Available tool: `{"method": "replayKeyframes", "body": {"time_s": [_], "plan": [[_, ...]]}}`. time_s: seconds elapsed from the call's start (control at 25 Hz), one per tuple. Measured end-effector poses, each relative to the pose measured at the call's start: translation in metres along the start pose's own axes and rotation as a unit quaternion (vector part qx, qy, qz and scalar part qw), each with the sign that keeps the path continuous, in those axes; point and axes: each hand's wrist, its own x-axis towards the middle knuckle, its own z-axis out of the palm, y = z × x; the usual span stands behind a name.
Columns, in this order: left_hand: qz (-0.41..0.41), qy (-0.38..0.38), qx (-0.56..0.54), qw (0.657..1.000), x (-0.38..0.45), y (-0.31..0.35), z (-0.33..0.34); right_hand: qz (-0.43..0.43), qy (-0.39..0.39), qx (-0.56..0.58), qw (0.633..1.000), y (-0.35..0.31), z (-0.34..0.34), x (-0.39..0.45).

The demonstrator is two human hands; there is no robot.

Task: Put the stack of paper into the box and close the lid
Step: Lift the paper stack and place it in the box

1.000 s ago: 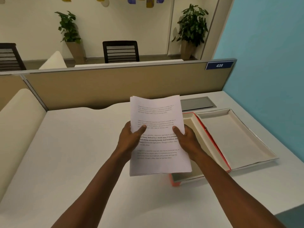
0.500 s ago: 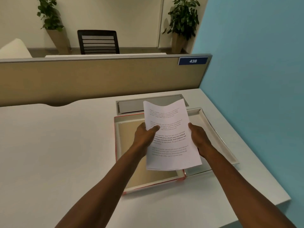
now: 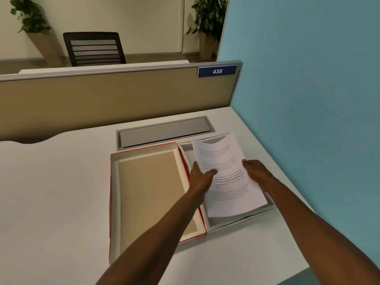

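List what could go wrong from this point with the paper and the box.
1. The stack of paper is held over the open lid, not the tan-floored box to its left; it may land in the wrong half.
2. The sheets' far end curls and droops; they could fan apart or catch on a rim.
3. The left hand and right hand pinch only the side edges, so sheets may slip.

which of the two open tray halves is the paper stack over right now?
The right, grey-lined half, not the red-edged, tan-floored half. Both hands hold the paper stack above it.
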Motion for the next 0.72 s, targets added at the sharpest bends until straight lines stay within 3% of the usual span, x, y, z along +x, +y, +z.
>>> {"method": "replayKeyframes", "body": {"time_s": [0.32,0.48,0.72], "plan": [[-0.027,-0.012,-0.089,0.996,0.035,-0.032,0.007,-0.012,-0.012,-0.111,0.994,0.004,0.022,0.037],[-0.010,-0.043,-0.051,0.998,0.035,-0.022,0.011,0.001,0.017,-0.144,0.989,0.009,0.031,0.046],[-0.009,-0.010,0.023,1.000,0.032,-0.021,0.023,-0.030,0.076,-0.196,0.977,0.011,0.036,0.050]]}}
